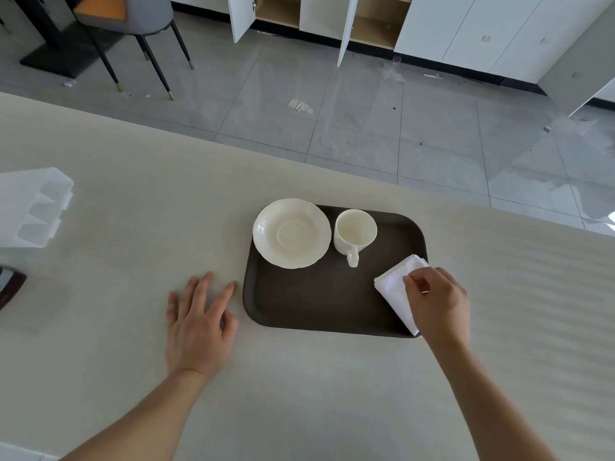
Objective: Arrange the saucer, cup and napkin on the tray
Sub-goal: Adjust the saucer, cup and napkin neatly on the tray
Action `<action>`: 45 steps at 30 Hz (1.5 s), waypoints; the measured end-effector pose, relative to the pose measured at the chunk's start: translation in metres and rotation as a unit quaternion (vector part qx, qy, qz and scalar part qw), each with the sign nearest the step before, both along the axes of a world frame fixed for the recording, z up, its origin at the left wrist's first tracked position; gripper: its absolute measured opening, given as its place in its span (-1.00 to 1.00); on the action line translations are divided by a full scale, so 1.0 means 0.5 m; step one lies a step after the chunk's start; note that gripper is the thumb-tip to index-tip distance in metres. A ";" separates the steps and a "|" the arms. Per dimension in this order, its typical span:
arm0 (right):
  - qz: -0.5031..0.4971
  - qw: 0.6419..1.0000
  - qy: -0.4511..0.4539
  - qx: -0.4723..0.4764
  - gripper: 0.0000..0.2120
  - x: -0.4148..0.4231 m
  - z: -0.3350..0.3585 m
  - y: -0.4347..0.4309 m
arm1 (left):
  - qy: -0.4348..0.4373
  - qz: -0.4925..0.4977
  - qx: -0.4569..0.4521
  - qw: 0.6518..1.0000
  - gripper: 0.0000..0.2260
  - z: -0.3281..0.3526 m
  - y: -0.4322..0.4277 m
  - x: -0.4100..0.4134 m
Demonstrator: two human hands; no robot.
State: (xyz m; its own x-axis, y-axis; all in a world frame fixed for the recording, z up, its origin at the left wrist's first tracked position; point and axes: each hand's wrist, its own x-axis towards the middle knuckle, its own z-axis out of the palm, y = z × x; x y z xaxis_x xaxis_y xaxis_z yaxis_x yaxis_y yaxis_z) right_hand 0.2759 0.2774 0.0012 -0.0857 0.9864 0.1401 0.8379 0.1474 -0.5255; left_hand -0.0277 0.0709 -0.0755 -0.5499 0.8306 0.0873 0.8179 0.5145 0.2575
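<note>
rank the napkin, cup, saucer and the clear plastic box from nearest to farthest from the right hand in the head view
1. napkin, under the right hand, tray's right edge
2. cup, tray's far middle
3. saucer, tray's far left corner
4. clear plastic box, table's far left

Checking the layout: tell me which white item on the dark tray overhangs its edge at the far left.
The scalloped white ceramic saucer; the white cup sits fully inside the dark brown tray.

The pale beige stone-look bench (133, 154) carries a dark brown rounded-rectangular plastic tray (316, 304), a clear plastic organiser (33, 207) at far left, and the flat left hand (196, 327).
</note>
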 end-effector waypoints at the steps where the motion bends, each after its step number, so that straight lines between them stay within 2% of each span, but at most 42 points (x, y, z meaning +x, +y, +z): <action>1: 0.006 1.000 -0.018 0.004 -0.94 0.014 0.004 0.006 | 0.002 -0.001 0.001 1.000 -0.55 0.000 0.000 0.000; 2: 0.010 0.999 -0.041 0.005 -0.97 0.029 0.007 0.013 | 0.005 -0.002 0.001 1.000 -0.55 -0.001 0.000 -0.001; 6: 0.006 0.984 -0.170 -0.049 -0.71 0.069 0.008 0.040 | 0.009 -0.003 0.000 1.000 -0.54 0.000 0.000 0.000; 9: -0.008 0.971 -0.208 -0.116 -0.56 0.080 0.009 0.054 | 0.010 -0.003 0.003 1.000 -0.55 0.000 0.002 0.000; 11: -0.009 0.965 -0.205 -0.161 -0.53 0.085 0.010 0.062 | 0.011 -0.002 0.004 1.000 -0.54 0.000 0.002 0.000; 14: -0.017 0.966 -0.157 -0.206 -0.55 0.090 0.012 0.070 | 0.011 -0.002 0.002 1.000 -0.54 0.000 0.001 0.000; 18: -0.036 0.972 -0.102 -0.207 -0.64 0.096 0.012 0.069 | 0.014 -0.003 -0.001 1.000 -0.55 -0.003 0.000 0.000; 22: -0.090 0.969 0.035 -0.226 -0.83 0.098 0.002 0.058 | 0.013 -0.003 -0.002 1.000 -0.55 -0.003 0.001 -0.001; 26: -0.178 0.923 0.234 -0.248 -0.87 0.081 -0.017 0.024 | 0.010 -0.003 -0.003 1.000 -0.54 0.000 0.001 0.002; 28: -0.189 0.910 0.269 -0.252 -0.82 0.062 -0.025 0.007 | 0.007 -0.001 -0.005 1.000 -0.54 0.003 0.001 0.002; 30: -0.164 0.927 0.229 -0.248 -0.78 0.045 -0.030 -0.002 | 0.006 -0.001 -0.008 1.000 -0.54 0.005 0.001 0.002; 34: -0.097 0.967 0.076 -0.221 -0.80 0.037 -0.023 -0.003 | 0.001 -0.003 -0.009 1.000 -0.53 0.004 0.002 0.002; 37: -0.049 0.978 -0.043 -0.198 -0.73 0.052 -0.012 -0.002 | -0.008 -0.001 -0.016 1.000 -0.53 0.006 0.003 0.002; 40: -0.049 0.979 -0.064 -0.189 -0.67 0.066 0.002 -0.001 | -0.015 0.000 -0.027 1.000 -0.52 0.009 0.001 0.005; 42: -0.047 0.978 -0.061 -0.193 -0.85 0.071 0.005 -0.002 | -0.016 -0.002 -0.037 0.999 -0.51 0.014 -0.001 0.004; 43: -0.044 0.978 -0.070 -0.191 -0.88 0.072 0.007 -0.003 | -0.018 -0.002 -0.045 0.999 -0.51 0.018 0.000 0.003; 45: -0.035 0.978 -0.102 -0.181 -0.79 0.071 0.006 -0.008 | -0.019 -0.004 -0.056 0.998 -0.50 0.026 0.002 0.008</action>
